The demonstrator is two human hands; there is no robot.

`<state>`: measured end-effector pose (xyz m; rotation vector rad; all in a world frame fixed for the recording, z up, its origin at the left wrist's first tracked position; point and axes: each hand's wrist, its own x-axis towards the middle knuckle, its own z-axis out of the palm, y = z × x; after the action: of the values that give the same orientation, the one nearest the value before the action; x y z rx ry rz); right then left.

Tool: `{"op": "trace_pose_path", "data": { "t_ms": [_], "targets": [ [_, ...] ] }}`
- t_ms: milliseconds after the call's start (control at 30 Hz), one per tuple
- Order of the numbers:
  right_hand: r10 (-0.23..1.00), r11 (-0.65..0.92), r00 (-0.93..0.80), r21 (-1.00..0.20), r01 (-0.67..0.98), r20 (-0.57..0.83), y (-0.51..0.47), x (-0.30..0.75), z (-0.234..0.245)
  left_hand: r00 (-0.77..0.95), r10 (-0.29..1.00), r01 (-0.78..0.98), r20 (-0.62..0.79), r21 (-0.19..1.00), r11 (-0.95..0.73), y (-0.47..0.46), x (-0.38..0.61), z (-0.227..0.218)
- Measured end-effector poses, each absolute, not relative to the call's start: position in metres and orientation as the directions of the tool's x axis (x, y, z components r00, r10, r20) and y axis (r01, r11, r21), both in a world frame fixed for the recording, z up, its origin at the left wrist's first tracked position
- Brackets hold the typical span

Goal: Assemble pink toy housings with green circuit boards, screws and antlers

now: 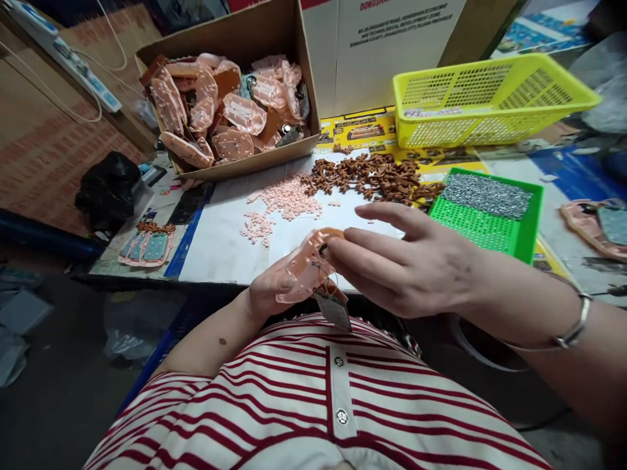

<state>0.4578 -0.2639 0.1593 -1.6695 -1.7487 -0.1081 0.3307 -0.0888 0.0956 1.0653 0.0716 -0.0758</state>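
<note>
My left hand [272, 287] is closed around a pale pink plastic shell [301, 277], held just off the table's front edge with its hollow inner side facing me. Thin wires run out of the shell to a dark flat piece [334, 308] that dangles below it. My right hand [401, 264] reaches over from the right. Its fingers are pressed together at the shell's upper right edge, by a small dark part. What lies between those fingertips is hidden, and the right thumb does not show.
Small pink pieces [289, 199] and brown pieces [372, 176] lie heaped on the table. Behind stands a cardboard box [230, 171] of pink shells. A green tray [490, 235] holds metal screws [487, 194]; a yellow basket [465, 130] sits behind it. Another pink shell [580, 225] lies far right.
</note>
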Motion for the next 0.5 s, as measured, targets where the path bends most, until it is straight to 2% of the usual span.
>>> {"op": "trace_pose_path", "data": {
  "t_ms": [100,167,267,333,433,500],
  "targets": [
    [0.777,0.072,0.059,-0.18,0.981,0.627,-0.259,0.459,0.135,0.996,-0.07,0.08,-0.048,0.808,0.583,-0.092,0.331,0.087],
    [0.691,-0.029,0.128,-0.149,0.988,0.711,-0.253,0.455,0.116,0.996,-0.051,0.088,-0.072,0.779,0.621,-0.092,0.33,0.083],
    [0.572,-0.117,0.28,-0.261,0.958,0.771,-0.243,0.445,0.091,0.985,0.042,0.102,-0.165,0.771,0.628,-0.092,0.33,0.081],
    [0.535,-0.112,0.365,-0.364,0.925,0.762,-0.237,0.439,0.081,0.969,0.087,0.131,-0.233,0.775,0.618,-0.092,0.33,0.08],
    [0.506,-0.091,0.454,-0.478,0.873,0.733,-0.23,0.434,0.075,0.962,0.082,0.161,-0.262,0.781,0.603,-0.092,0.33,0.078],
    [0.502,-0.106,0.473,-0.491,0.865,0.724,-0.229,0.433,0.074,0.97,0.06,0.153,-0.235,0.788,0.596,-0.092,0.33,0.076]
  ]
}}
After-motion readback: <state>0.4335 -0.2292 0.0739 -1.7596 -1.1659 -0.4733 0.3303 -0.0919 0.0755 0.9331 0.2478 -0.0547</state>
